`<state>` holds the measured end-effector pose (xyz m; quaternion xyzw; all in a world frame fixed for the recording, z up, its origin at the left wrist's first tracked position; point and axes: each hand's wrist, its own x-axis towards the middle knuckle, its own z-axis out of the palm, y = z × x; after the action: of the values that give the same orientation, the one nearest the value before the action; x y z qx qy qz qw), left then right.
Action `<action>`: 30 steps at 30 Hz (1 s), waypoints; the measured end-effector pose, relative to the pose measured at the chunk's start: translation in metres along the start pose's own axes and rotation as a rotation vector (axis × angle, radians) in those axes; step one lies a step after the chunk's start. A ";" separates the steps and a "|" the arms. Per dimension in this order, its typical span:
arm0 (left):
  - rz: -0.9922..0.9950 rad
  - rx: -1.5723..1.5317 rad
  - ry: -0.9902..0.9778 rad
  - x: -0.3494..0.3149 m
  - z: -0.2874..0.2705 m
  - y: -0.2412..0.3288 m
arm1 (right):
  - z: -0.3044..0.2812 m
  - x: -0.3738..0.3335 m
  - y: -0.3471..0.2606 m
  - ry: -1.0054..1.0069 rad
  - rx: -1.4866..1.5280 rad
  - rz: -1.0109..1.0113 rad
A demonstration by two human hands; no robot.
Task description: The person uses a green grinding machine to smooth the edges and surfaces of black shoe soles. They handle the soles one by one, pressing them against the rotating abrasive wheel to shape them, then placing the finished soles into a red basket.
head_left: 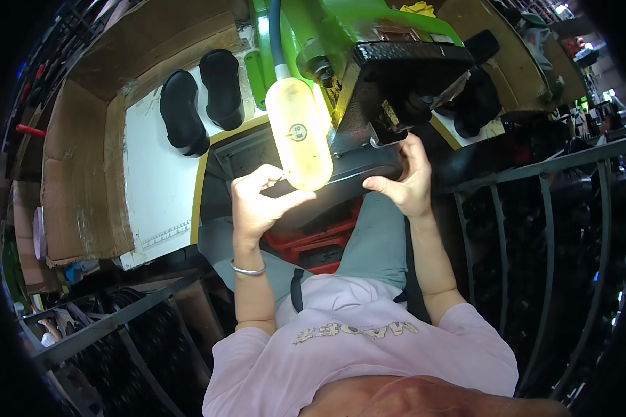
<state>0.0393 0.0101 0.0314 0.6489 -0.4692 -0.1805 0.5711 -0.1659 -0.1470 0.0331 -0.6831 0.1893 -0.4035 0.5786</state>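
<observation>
Both my hands hold a long black shoe sole (362, 165) crosswise beneath the black head (396, 80) of a green machine (351, 21). My left hand (257, 201) grips its left end, thumb toward me, with the fingertips partly behind a glowing yellow lamp (298, 128). At the other end, my right hand (412, 182) curls its fingers round the far side and keeps the thumb on the near side. The lamp hides part of the sole, and the exact contact between sole and machine is hard to make out.
Two black shoes or soles, one (183, 112) beside another (221, 89), lie on a white board (156, 201) edged by cardboard (83, 160). More black footwear (476, 101) sits right of the machine. Metal racks (546, 208) flank me. A red crate (313, 243) is below.
</observation>
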 end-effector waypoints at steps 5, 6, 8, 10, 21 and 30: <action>-0.009 -0.070 0.015 -0.010 -0.016 -0.024 | 0.024 -0.013 0.011 0.035 -0.130 -0.029; -0.019 -0.075 0.028 -0.012 -0.017 -0.024 | 0.024 -0.014 0.009 0.027 -0.147 -0.030; -0.017 0.007 0.012 -0.013 -0.020 -0.019 | 0.024 -0.015 0.008 0.015 -0.144 -0.023; 0.025 0.044 0.017 -0.014 -0.018 -0.021 | 0.021 -0.017 0.008 0.002 -0.110 -0.011; 0.060 0.129 -0.020 -0.017 -0.018 -0.010 | 0.025 -0.017 0.009 0.025 -0.012 -0.002; -0.118 -0.207 0.134 -0.069 0.014 -0.053 | 0.035 -0.016 0.014 0.025 -0.014 -0.003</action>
<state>0.0158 0.0533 -0.0413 0.6237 -0.3699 -0.2172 0.6534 -0.1460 -0.1170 0.0141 -0.6823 0.1985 -0.4115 0.5708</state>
